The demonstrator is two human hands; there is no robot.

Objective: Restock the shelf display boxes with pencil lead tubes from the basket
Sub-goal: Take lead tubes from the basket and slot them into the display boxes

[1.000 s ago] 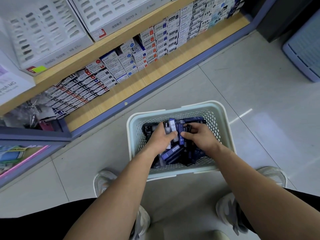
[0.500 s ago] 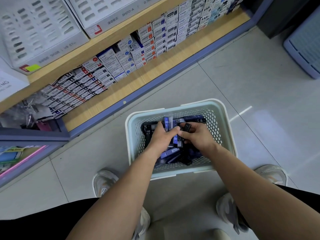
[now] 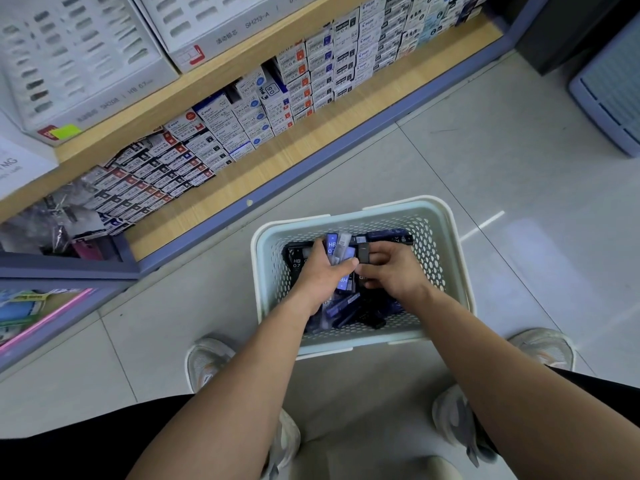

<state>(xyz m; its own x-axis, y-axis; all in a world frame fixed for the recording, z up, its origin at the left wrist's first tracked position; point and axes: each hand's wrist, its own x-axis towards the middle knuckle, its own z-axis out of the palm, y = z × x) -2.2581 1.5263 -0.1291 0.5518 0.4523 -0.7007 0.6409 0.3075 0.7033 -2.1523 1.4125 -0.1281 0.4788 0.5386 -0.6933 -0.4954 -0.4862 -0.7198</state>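
Reaching down into the basket [image 3: 266,271] on the floor [image 3: 502,150], the person had both hands among the pencil lead tubes [image 3: 346,306] heaped inside it. The left hand [image 3: 322,271] was curled round a fanned bunch of tubes [image 3: 337,245], whose tops stuck out past the fingers at uneven angles. The right hand [image 3: 391,271] pinched one dark tube [image 3: 363,253] between thumb and fingertips, just beside that bunch.

The loose bunch looked like the main risk. Pushing another tube into it could splay the fan, and a smooth tube might slide free and drop back into the heap or onto the floor. Blue and black tubes lay mixed together, so a wrong grade could end up in the wrong display box [image 3: 90,64] on the shelf [image 3: 311,129], which stood well apart from the basket. The labels inside the grip were only partly readable.
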